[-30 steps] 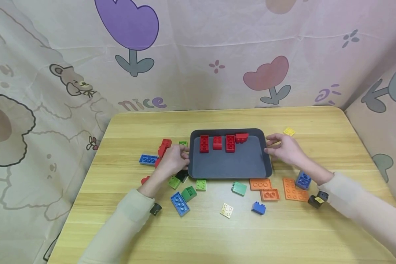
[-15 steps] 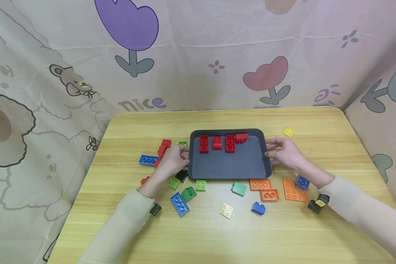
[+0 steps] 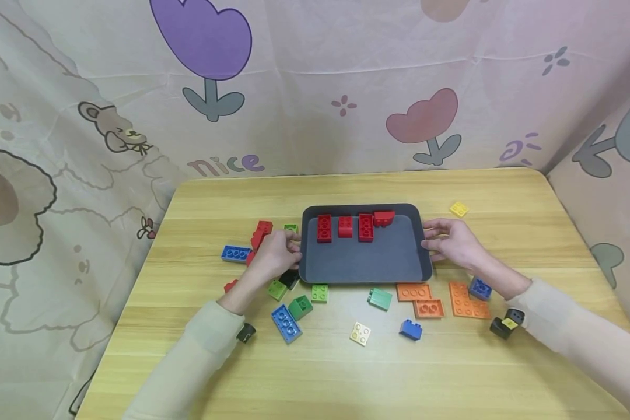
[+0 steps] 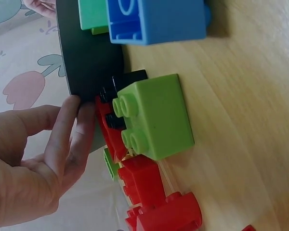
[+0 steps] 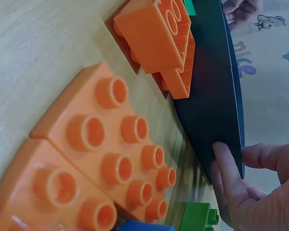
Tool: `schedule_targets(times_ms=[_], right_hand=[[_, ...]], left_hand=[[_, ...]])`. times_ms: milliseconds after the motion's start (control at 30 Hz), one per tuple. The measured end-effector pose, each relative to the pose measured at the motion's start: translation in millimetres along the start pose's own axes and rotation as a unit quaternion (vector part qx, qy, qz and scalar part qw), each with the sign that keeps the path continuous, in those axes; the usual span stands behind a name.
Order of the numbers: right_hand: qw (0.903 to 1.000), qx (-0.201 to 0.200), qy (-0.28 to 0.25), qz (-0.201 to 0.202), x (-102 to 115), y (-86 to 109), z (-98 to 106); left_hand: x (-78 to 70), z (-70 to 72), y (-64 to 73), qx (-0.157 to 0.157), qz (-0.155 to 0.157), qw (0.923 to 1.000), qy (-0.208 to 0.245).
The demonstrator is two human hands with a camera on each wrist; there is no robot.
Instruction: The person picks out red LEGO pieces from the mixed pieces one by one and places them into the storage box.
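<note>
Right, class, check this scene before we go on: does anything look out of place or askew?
Nothing looks broken. In the tray, the rightmost red brick spoils the row, sitting farther back than the other three. Outside, the yellow brick lies off by itself, past the tray's right side.

1. The right hand [image 5: 257, 199] reaches in at the lower right, one extended fingertip against the outer side of the dark tray [image 5: 209, 82].
2. Two orange bricks [image 5: 149, 38] overlap at upper centre, just beside the tray.
3. An eight-stud orange plate [image 5: 103, 153] lies left of centre; a second orange plate [image 5: 26, 178], cut off, adjoins it at lower left.
4. A green brick [image 5: 193, 217] and part of a blue piece [image 5: 144, 226] show along the bottom.
5. Fingers of the left hand [image 5: 243, 12] appear at upper right before printed cloth [image 5: 274, 101].
</note>
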State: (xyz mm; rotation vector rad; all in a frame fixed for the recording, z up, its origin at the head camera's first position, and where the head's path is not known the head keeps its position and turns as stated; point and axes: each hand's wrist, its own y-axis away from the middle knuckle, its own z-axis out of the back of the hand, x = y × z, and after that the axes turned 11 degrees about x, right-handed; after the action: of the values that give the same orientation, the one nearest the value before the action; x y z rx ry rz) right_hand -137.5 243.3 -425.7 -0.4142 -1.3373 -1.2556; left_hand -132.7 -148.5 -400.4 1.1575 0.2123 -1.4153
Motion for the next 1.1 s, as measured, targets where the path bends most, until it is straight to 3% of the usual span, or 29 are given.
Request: schedule_targets(times_ms=[233, 367, 667, 967, 1100], right_hand=[[1.0000, -0.001, 0.000, -0.002, -1, 0.2, 0], [1.0000, 0.000, -0.001, 0.002, -2, 0.1, 0], [1.0000, 0.001, -0.006, 0.005, -3, 0.4, 1], [1.0000, 0.003, -0.007, 0.002, -1, 0.2, 0], [1.0000, 0.005, -0.008, 0.000, -1, 0.6, 1]], left_hand=[[0.1, 4.9, 2.6, -0.015, -0.012, 0.9985, -0.052], [-1.6, 11.2, 5.0, -0.035, -0.037, 0.9954, -0.081], [-6.6, 33.5, 9.3, -0.031, -0.110, 0.9864, -0.118], [0.2, 62.2, 7.3, -0.051, -0.118, 0.9796, -0.155], [5.3, 74.1, 4.8, -0.066, -0.108, 0.9764, -0.175]])
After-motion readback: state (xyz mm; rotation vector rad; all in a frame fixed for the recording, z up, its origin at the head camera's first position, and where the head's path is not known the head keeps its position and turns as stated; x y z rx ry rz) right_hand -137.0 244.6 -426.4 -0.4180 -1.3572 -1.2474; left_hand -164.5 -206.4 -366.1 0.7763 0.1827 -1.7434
